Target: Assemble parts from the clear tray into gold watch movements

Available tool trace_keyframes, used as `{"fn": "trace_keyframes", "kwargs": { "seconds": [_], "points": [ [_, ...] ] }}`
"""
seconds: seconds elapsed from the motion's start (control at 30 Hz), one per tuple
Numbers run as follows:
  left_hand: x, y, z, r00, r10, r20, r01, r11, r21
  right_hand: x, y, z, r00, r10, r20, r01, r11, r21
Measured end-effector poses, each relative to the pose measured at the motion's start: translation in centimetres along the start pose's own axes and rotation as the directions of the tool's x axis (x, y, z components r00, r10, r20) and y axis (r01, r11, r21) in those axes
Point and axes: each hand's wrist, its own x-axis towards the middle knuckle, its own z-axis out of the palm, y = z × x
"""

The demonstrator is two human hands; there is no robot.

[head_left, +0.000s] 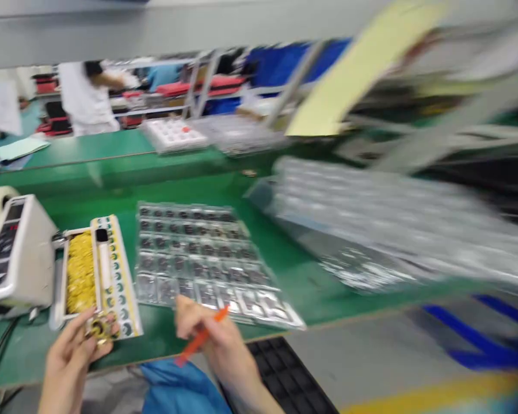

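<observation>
My left hand [75, 345] pinches a small gold-coloured metal part [99, 329] with a round opening, just above the bench's front edge. In my right hand [218, 339] is a slim orange tool [201, 339], slanted; motion blur hides its exact kind. Beyond the right hand lies a clear plastic tray [198, 253] with rows of compartments, most holding dark round pieces. A narrow box of yellow pieces [81, 273] is just behind the left hand. Beside it lies a sheet of round dark stickers [123, 287] with a white-handled tool [104, 259] over it.
A white device [19, 253] with a red display stands at the left. Stacked clear plastic trays [371, 213] cover the right side of the green bench [315, 299]. Below the edge is a black compartment tray [289, 374]. Across the bench, a person in white [86, 98] is partly visible.
</observation>
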Motion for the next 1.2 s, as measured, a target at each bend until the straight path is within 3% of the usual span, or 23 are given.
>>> {"fn": "trace_keyframes", "kwargs": {
  "seconds": [0.13, 0.27, 0.37, 0.5, 0.67, 0.83, 0.97, 1.2],
  "points": [
    [0.0, 0.0, 0.6, 0.99, -0.052, 0.134, 0.067, 0.992, -0.111, -1.0, 0.7, -1.6, 0.999, 0.022, -0.044, -0.023, 1.0, -0.011],
    [-0.3, 0.1, 0.8, 0.967, -0.013, 0.254, 0.054, 0.987, -0.153, -1.5, 0.7, 0.3, 1.0, 0.021, -0.019, -0.022, 1.0, -0.021],
    [-0.6, 0.2, 0.6, 0.962, 0.005, 0.273, 0.033, 0.99, -0.136, -1.3, 0.7, 2.1, 0.997, -0.061, 0.042, 0.065, 0.993, -0.099],
    [-0.9, 0.4, 0.3, 0.953, 0.018, 0.301, 0.012, 0.995, -0.099, -0.9, 1.2, 2.8, 0.997, -0.061, 0.037, 0.066, 0.98, -0.187],
    [-1.0, 0.6, 0.0, 0.942, -0.006, 0.337, 0.042, 0.994, -0.101, -1.5, 2.2, 2.7, 0.999, -0.003, 0.04, 0.007, 0.996, -0.086],
    [-1.1, 1.0, 0.1, 0.941, -0.037, 0.336, 0.08, 0.99, -0.114, -1.3, 2.3, 2.3, 0.992, 0.003, 0.125, 0.004, 0.998, -0.061],
    [-1.1, 1.1, 0.2, 0.946, -0.072, 0.316, 0.123, 0.982, -0.145, -0.6, 1.8, 1.8, 0.957, -0.084, 0.276, 0.105, 0.992, -0.064],
    [-0.7, 1.1, 0.6, 0.951, -0.119, 0.285, 0.174, 0.969, -0.176, 0.1, 1.8, 0.6, 0.834, -0.21, 0.511, 0.309, 0.944, -0.116]
  ]
}}
